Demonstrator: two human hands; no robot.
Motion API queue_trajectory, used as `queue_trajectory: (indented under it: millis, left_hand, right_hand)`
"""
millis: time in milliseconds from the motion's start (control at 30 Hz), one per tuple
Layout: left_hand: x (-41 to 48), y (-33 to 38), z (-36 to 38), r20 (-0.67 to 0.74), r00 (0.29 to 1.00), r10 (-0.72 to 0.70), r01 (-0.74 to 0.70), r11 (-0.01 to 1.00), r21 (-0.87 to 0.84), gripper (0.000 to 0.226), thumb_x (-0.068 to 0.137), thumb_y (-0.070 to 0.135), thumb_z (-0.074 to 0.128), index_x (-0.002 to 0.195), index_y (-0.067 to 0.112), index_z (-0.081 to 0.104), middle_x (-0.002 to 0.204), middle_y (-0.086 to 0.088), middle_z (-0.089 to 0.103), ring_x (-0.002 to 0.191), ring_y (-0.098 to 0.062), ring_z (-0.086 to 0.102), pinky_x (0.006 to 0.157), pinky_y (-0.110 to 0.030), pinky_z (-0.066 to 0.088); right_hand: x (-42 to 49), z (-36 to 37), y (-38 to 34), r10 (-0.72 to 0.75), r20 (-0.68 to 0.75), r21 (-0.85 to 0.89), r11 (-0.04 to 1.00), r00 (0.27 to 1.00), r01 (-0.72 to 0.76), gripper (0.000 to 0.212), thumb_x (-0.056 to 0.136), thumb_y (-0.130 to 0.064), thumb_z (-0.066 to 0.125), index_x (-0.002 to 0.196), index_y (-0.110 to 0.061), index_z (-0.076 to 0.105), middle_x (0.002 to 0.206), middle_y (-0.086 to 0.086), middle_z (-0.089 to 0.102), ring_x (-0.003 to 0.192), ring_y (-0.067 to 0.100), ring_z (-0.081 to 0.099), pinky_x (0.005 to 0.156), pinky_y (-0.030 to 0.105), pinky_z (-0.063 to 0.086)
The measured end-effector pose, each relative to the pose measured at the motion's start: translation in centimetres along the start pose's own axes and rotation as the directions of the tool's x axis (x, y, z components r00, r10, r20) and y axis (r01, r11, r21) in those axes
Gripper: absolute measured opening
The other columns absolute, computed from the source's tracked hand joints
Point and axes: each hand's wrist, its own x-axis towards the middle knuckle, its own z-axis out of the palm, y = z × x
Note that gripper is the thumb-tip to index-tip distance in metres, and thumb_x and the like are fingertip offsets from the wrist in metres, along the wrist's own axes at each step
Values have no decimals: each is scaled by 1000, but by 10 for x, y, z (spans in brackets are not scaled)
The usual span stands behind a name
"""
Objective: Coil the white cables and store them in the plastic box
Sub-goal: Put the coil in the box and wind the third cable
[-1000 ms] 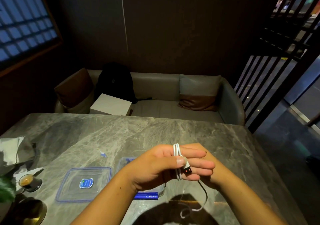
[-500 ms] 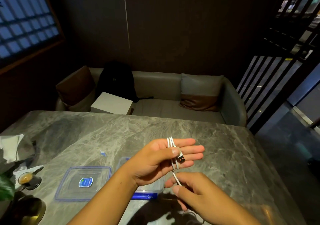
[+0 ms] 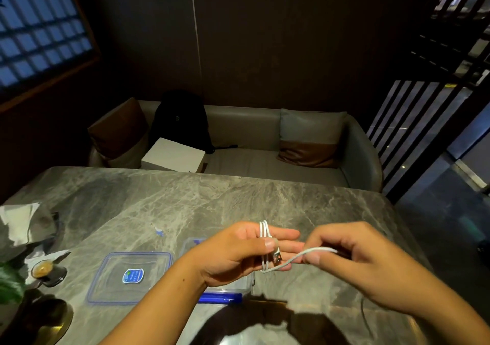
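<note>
At the table's (image 3: pixel 238 193) left edge lie a crumpled napkin (image 3: pixel 18 222) and a small cup (image 3: pixel 42 269) of dark drink; towards the near edge, left of centre, the clear lid (image 3: pixel 111 289) lies flat, its blue-rimmed face up; the blue shield-shaped sticker (image 3: pixel 133 276) at its middle carries white writing too small to read; just right of the lid stands the plastic box (image 3: pixel 225 289), mostly hidden beneath the left wrist, a blue clip (image 3: pixel 220 297) showing along its near side.

The left hand (image 3: pixel 238 254) is held above the box, palm turned in, fingers straight and pressed together, pointing right; the white cable (image 3: pixel 265 246) is wound in several turns round those fingers, and the thumb pins the USB plug (image 3: pixel 277 258) against them; from the bottom of the coil one loose strand (image 3: pixel 305 254) runs up and to the right.

The right hand (image 3: pixel 352 265) is just beside the left fingertips and level with them, apart from them; its thumb and forefinger pinch the strand, the other fingers curled.

Half a second ago the right hand was lower, under the left hand and nearer the table's near edge, gripping the strand below the coil; it has since risen and swung out to the right, drawing the strand sideways; the left hand has kept its pose.
</note>
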Motion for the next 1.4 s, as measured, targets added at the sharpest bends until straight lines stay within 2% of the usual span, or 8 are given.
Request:
queue_trajectory:
  millis: [133, 233, 367, 600, 733, 1167, 1300, 1400]
  left_hand:
    - [3, 0, 4, 67, 998, -7, 5, 1000, 22, 42, 102, 5, 40, 142, -5, 43, 139, -28, 52, 125, -34, 57, 107, -38, 47]
    - [5, 1, 9, 112, 993, -19, 16, 1000, 20, 45, 98, 13, 48, 141, -2, 46, 140, -26, 53, 128, -35, 55, 107, -38, 46]
    - [7, 1, 12, 141, 989, -48, 40, 997, 59, 50, 96, 16, 50, 141, -4, 43, 141, -28, 51, 130, -37, 53, 109, -40, 44]
    - [13, -4, 25, 150, 988, -31, 24, 999, 48, 53, 96, 16, 47, 142, -10, 38, 140, -31, 50, 123, -34, 58, 103, -35, 49]
    - [12, 0, 23, 156, 988, -20, 4, 994, 106, 49, 98, 16, 44, 141, -8, 42, 138, -29, 52, 122, -33, 59, 103, -35, 50]
    - [3, 4, 22, 239, 970, 47, -68, 995, 79, 43, 104, 5, 27, 143, -11, 36, 142, -37, 43, 125, -37, 54, 107, -38, 44]
    - [2, 7, 19, 226, 971, 78, -95, 993, 66, 43, 103, 6, 32, 142, -9, 39, 142, -33, 45, 128, -39, 52, 107, -39, 44]
    - [3, 7, 16, 212, 975, 70, -82, 995, 51, 42, 102, 5, 36, 142, -7, 42, 142, -28, 49, 129, -40, 52, 108, -40, 43]
  right_hand:
    - [8, -17, 1, -73, -102, -90, 994, 992, 64, 14, 93, -25, 67, 81, -27, 74, 72, -3, 71, 67, 14, 66, 64, 40, 52]
    - [16, -23, 6, -96, -167, -92, 992, 981, 82, 13, 91, -22, 70, 80, -26, 74, 73, -9, 71, 69, 10, 68, 63, 30, 52]
    - [27, -19, 9, -110, -196, -52, 993, 975, 102, 8, 87, -17, 72, 81, -21, 76, 76, -7, 73, 76, 14, 71, 69, 32, 56]
    - [49, -8, 10, -152, -177, 14, 988, 972, 156, 7, 89, -14, 71, 85, -19, 76, 79, -10, 73, 79, 14, 71, 69, 20, 52]
    - [58, -9, 16, -137, -162, 81, 985, 977, 151, 7, 89, -12, 71, 85, -14, 76, 76, 2, 72, 70, 11, 67, 65, 28, 54]
    - [74, 12, 36, -47, -117, 295, 952, 992, 80, 12, 92, -7, 66, 84, -1, 74, 64, 2, 65, 58, 7, 55, 57, 18, 45]
    - [72, 24, 44, -48, -165, 299, 949, 985, 97, 18, 93, -18, 63, 82, -7, 73, 75, 22, 67, 64, 25, 59, 60, 34, 49]
    - [69, 33, 49, 13, -178, 262, 964, 984, 35, 26, 96, -12, 60, 73, -12, 71, 71, 14, 69, 65, 20, 61, 62, 36, 52]
